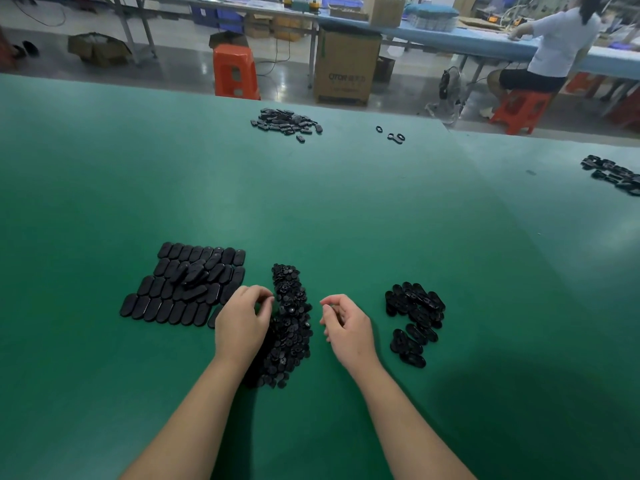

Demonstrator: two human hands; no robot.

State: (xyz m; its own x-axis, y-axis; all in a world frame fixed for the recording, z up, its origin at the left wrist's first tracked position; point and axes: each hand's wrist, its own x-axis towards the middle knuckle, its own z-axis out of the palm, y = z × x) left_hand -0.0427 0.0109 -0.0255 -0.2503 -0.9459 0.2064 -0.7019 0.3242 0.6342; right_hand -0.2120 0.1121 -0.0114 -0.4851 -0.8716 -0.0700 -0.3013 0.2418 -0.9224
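1. The heap of small round black parts [292, 320] lay between my hands. Its long axis ran straight away from me, and its near end was by my left forearm.
2. My left hand [242, 320] was the nearer one, its curled fingertips on the heap's left edge. I could not tell whether they pinched a piece.
3. My right hand [346, 327] hung just right of the heap, apart from it. Its fingers were loosely curled, thumb and forefinger parted, with nothing visible in them.
4. Rows of black oval covers [183, 285] lay just left of my left hand. A pile of open oval shells [415, 317] lay near my right.
5. I saw no tray or bin within reach; all the parts lay loose on the green mat [346, 220].
6. I judged the next pick to be the left hand's, a small reach rightward.
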